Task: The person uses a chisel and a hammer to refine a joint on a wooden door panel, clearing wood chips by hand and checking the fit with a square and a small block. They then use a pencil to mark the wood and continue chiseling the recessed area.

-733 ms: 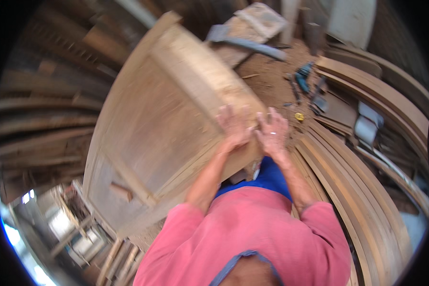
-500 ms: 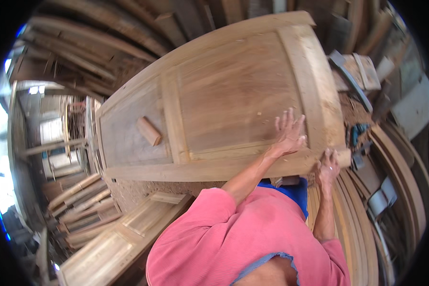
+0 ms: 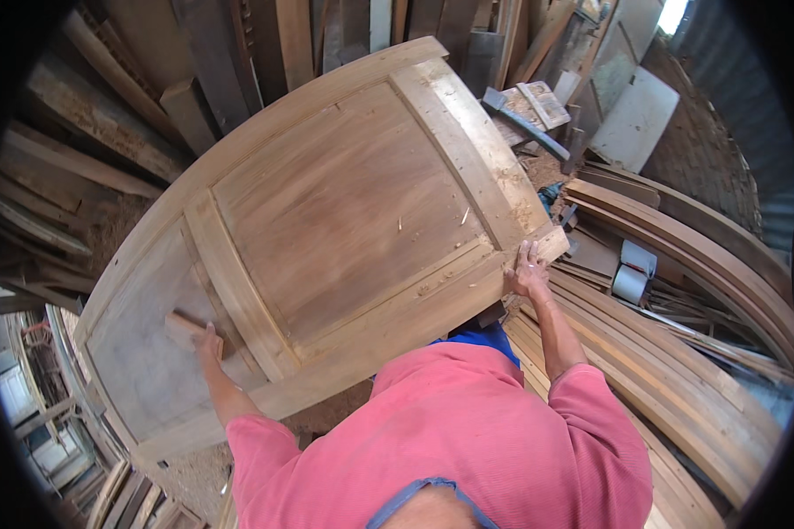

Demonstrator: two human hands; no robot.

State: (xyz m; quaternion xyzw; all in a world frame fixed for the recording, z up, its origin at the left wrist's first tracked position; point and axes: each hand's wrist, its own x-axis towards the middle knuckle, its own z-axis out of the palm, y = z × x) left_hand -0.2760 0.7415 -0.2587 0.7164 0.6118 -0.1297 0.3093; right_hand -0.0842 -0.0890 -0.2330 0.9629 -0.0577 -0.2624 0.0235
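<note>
A large wooden panelled door (image 3: 344, 203) lies flat in front of me, with a wide raised frame around two recessed panels. On its greyish left panel sits a small brown wooden block (image 3: 183, 327). My left hand (image 3: 207, 343) is closed on the near right end of that block, its fingertips partly hidden. At the door's near right corner, my right hand (image 3: 528, 271) lies on the frame with its fingers stretched over the wood. Small shavings are scattered on the larger panel and the right end of the frame.
Long boards (image 3: 653, 370) are stacked to my right, beside curved planks (image 3: 697, 256). A grey metal bar (image 3: 529, 128) lies over a board past the door's right end. Upright planks (image 3: 295, 44) lean along the back. More timber (image 3: 88, 123) is piled at the far left.
My left hand has left the larger panel, reached left and taken hold of the block. My right hand stays at the door's near right corner. The view has turned and shifted.
</note>
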